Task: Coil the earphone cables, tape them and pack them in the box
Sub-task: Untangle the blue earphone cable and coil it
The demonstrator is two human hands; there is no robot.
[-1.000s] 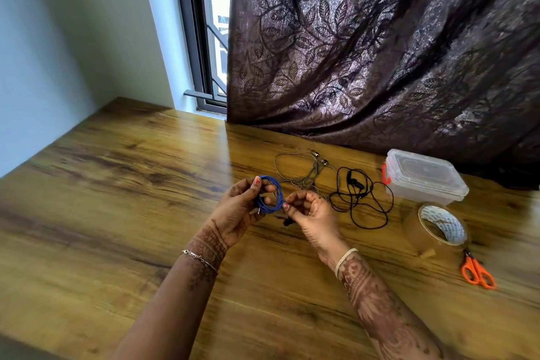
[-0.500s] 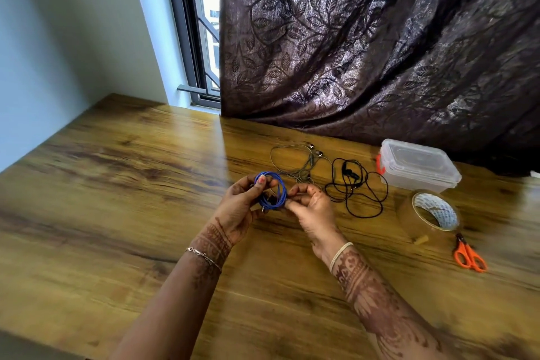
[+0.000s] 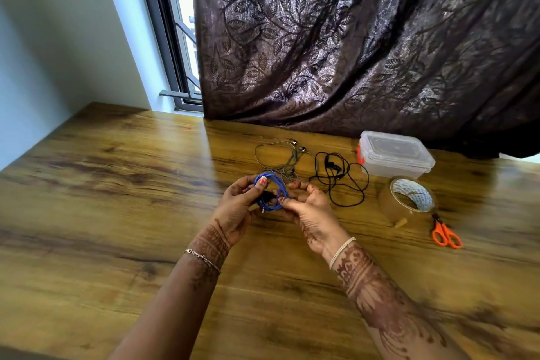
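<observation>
A person's left hand (image 3: 236,207) and right hand (image 3: 309,210) hold a coiled blue earphone cable (image 3: 273,176) just above a wooden counter (image 3: 117,184). The left fingers (image 3: 263,180) are curled around the coil's left side, with the thumb pressed on its upper arc. The right fingers (image 3: 282,199) pinch its lower right edge. The coil stands roughly upright between the two sets of fingers, its loops gathered into a ring. A small dark part of the earphone shows inside the ring, too blurred to make out.

Just beyond the fingers, a grey earphone (image 3: 292,159) lies loose on the counter, its buds at the far end. Beyond and to the right of the right fingers, a black earphone (image 3: 333,166) sprawls in open loops, touching or overlapping the grey one where the two cables meet.

Farther right of the fingers sits a clear plastic box (image 3: 394,155) with its lid on and a red clasp on its near-left side. A roll of brown tape (image 3: 391,202) stands just in front of the box. Orange-handled scissors (image 3: 445,235) lie beside the roll, on the side nearer the person. A dark leaf-patterned curtain (image 3: 350,38) hangs behind the counter, and a window (image 3: 181,38) shows at its left edge.
</observation>
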